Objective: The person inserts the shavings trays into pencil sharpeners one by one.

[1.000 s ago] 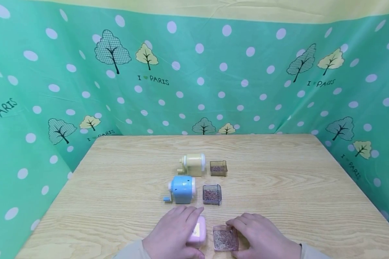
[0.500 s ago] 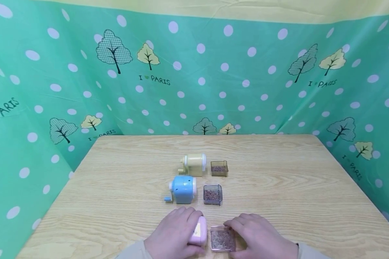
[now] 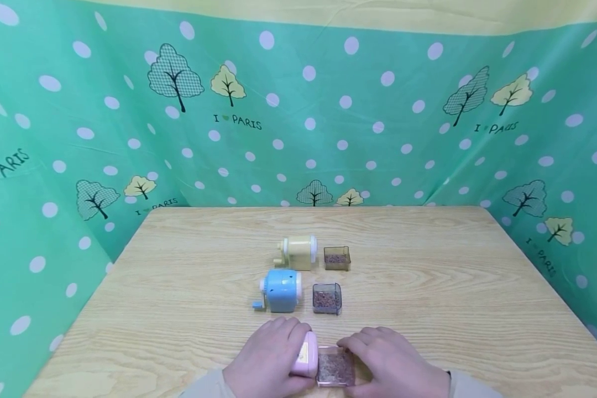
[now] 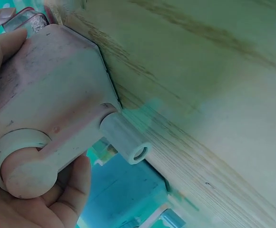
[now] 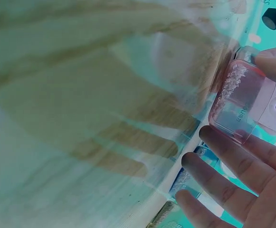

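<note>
Near the front of the table, my left hand (image 3: 266,356) grips a pink pencil sharpener (image 3: 306,356) from its left side. The left wrist view shows the sharpener's back, with its crank handle (image 4: 126,137) sticking out and fingers around the body. My right hand (image 3: 393,362) holds a clear pinkish shavings drawer (image 3: 335,369) between thumb and finger. Grey shavings lie inside this drawer, and its left edge is right at the sharpener's side. In the right wrist view the drawer (image 5: 235,99) stands beside the sharpener's face with its round pencil hole, the other fingers spread.
Behind my hands stands a blue pencil sharpener (image 3: 281,291) with its shavings drawer (image 3: 326,299) to its right. Farther back are a cream sharpener (image 3: 299,252) and its drawer (image 3: 336,258), both drawers holding shavings. A dotted green curtain (image 3: 368,110) hangs around the wooden table (image 3: 428,265).
My right hand has moved left with the drawer, narrowing the gap until it meets the pink sharpener's side. My left hand stays on the sharpener, its thumb drawn in closer.
</note>
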